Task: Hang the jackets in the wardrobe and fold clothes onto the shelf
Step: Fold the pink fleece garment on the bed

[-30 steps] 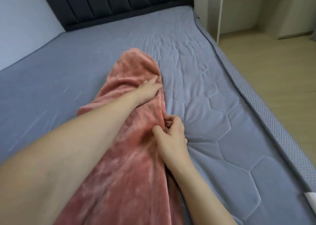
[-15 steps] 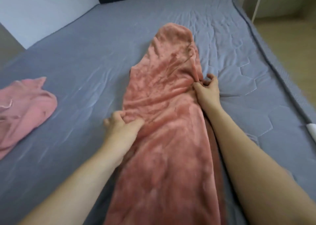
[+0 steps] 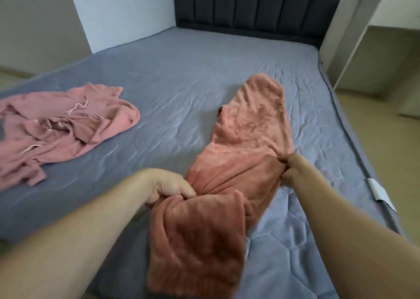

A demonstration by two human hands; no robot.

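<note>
**A:** Where did the garment lie, and which way did it run?

**B:** The salmon-pink fleece garment (image 3: pixel 245 139) lay on the grey-blue quilted mattress (image 3: pixel 181 76), right of centre in the frame. Its long axis ran from the bottom centre up toward the upper right, the rounded far end pointing at the dark padded headboard (image 3: pixel 250 5). The near end had been doubled over and hung toward the camera.

**A:** And the hands?

**B:** They sat on opposite edges at about the middle of its length. The left hand (image 3: pixel 168 188), just below centre, had its fingers curled round a bunch of fleece at the left edge, where the fold began. The right hand (image 3: pixel 289 168), farther right and slightly higher in the frame, pinched the right edge; its fingertips were buried in the fabric, so I could only call it a pinch, probably thumb against forefinger.

**A:** Arm pose?

**B:** Both forearms reached in from the bottom corners, converging on the cloth, knuckles upward.

**A:** So the coming move?

**B:** I judged it a fold across the long axis: the far end lay beyond both hands, so either it came back or the held middle went forward.

**A:** Anything else?

**B:** A crumpled dusty-pink hooded top with pale drawstrings (image 3: pixel 59 126) lay at the left, well apart.
</note>
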